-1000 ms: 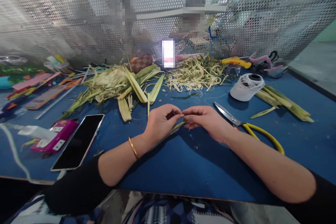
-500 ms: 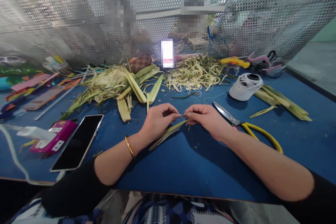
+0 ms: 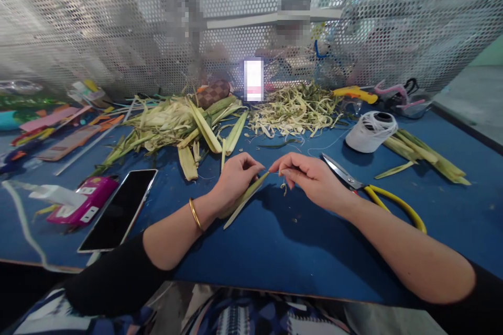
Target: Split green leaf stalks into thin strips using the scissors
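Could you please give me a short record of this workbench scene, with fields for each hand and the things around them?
left hand: pinches a leaf strip, shut on it
right hand: fingertips at the strip's upper tip; grip unclear
scissors: yellow handles, flat on the table, right of the right hand
thread spool: white, behind the scissors
phone: dark screen, left side
leaf pile: far side of the table
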The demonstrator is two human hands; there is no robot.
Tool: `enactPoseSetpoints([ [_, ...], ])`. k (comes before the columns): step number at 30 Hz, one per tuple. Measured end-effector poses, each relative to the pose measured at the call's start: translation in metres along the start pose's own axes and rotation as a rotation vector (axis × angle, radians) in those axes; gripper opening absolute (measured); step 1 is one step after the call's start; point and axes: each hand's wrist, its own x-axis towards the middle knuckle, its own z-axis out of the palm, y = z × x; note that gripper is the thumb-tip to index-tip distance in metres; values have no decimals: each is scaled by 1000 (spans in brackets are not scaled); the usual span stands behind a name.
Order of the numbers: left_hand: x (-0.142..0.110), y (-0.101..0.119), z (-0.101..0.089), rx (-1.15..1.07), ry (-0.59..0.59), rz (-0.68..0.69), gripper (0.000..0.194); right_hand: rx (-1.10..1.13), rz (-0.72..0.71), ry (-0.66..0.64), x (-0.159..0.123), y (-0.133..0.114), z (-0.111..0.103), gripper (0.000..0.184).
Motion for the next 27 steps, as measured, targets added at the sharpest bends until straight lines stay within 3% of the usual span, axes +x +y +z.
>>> enactPoseSetpoints([
  [4,-2,4,-1,-374,-164,-154,18,98,57,-97,-2,-1,2,15],
  [7,-3,4,-2,-525,-266,-174,21,132,92,-100,-2,-1,2,16],
  [13,-4,2,0,-396,-275,-5,17,300,92,-153,-1,1,5,19],
  [18,-7,4,1,-308,-282,77,18,247,40,-131,-1,1,9,18],
  [27,-7,2,5,-227,-184,25,15,225,149,-41,2,3,14,17],
])
